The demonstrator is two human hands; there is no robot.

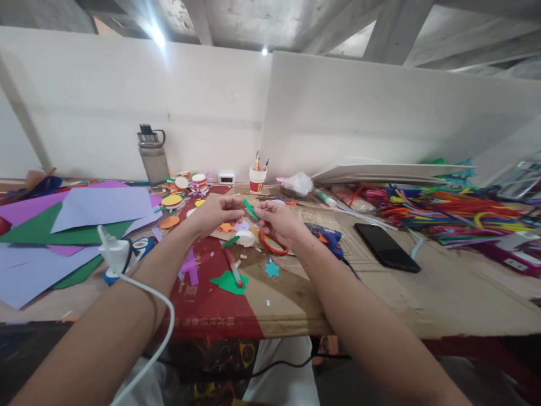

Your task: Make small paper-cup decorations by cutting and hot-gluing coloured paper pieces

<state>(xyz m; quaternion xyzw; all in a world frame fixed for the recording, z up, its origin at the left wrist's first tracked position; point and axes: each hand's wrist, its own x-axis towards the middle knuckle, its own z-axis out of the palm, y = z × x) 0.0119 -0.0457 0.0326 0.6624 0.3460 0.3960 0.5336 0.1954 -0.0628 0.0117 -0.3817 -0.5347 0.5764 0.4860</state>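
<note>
A small green paper strip (pixel 250 208) stands tilted between my two hands above the table. My right hand (pixel 276 221) pinches its lower end between thumb and fingers. Just left of it, my left hand (pixel 215 216) is closed with thumb and fingertips together; what they hold, if anything, is too small to make out. Below my hands lie a white disc (pixel 246 239) with a green piece (pixel 230 242) beside it, and red-handled scissors (pixel 274 246) partly hidden by my right hand. Nearer me are a pen (pixel 234 269) across a green paper scrap (pixel 228 283) and a blue flower-shaped cutout (pixel 271 269).
A blue glue gun (pixel 327 238) and a black phone (pixel 386 246) lie to the right, before many coloured pipe cleaners (pixel 448 208). Coloured paper sheets (pixel 101 208) and a white plug (pixel 116 254) with its cable are left. A bottle (pixel 153 160) and pen cup (pixel 257 179) stand behind.
</note>
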